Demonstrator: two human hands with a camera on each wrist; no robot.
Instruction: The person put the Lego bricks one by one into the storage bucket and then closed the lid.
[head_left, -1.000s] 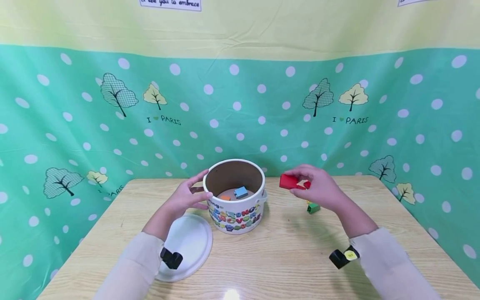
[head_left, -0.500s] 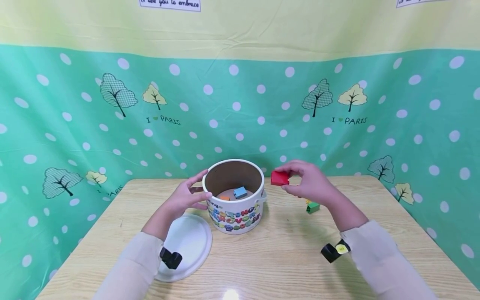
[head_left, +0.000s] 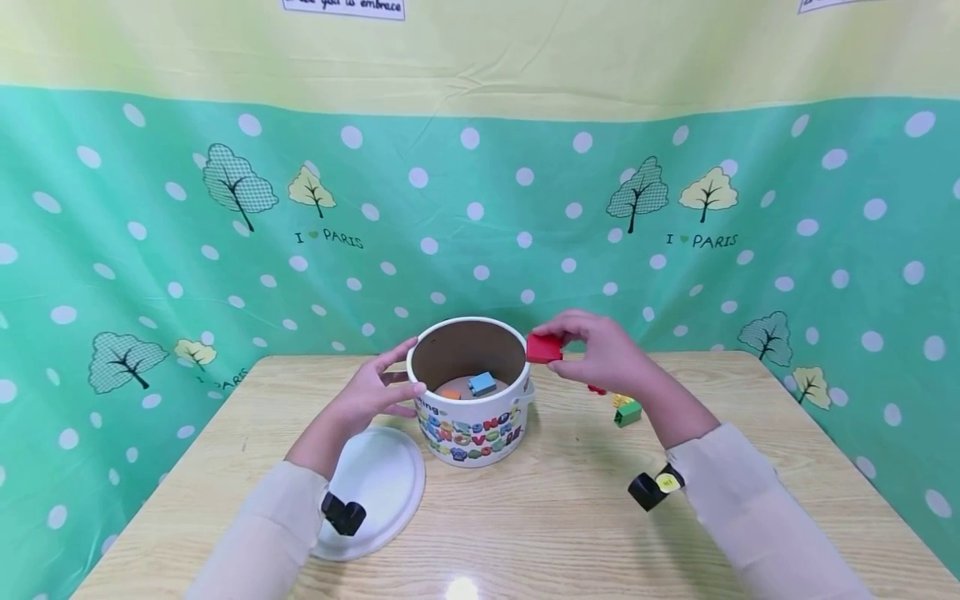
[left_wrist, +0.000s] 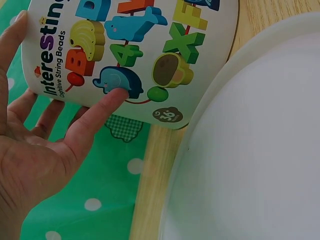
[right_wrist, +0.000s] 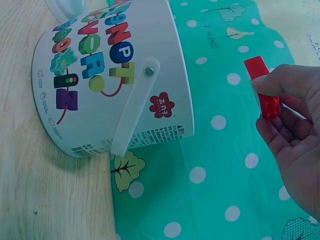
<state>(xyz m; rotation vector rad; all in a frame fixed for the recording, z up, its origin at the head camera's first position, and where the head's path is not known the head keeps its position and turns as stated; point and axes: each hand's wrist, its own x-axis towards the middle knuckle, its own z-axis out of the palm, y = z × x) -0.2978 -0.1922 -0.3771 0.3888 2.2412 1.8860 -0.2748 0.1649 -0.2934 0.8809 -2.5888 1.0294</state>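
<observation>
A round white bucket (head_left: 471,429) printed with colourful letters stands on the table, its mouth open. Inside lie a blue toy brick (head_left: 482,383) and an orange piece (head_left: 451,394). My left hand (head_left: 375,392) touches the bucket's left side; in the left wrist view the thumb lies against the printed wall with the fingers spread around it. My right hand (head_left: 600,350) pinches a red toy brick (head_left: 543,347) between thumb and fingers, beside the bucket's right rim. In the right wrist view the red brick's (right_wrist: 261,85) studs show, and the bucket's white handle (right_wrist: 135,105) hangs down.
A white round lid (head_left: 378,492) lies flat at the bucket's front left, under the left forearm. Right of the bucket are a green brick (head_left: 628,414), a yellow piece (head_left: 622,400) and a red piece (head_left: 596,389), partly hidden by the right hand. A patterned curtain (head_left: 480,208) hangs behind.
My right hand has moved left and slightly up with the red brick, from over the loose pieces to the bucket's right rim. The left hand stays on the bucket.
</observation>
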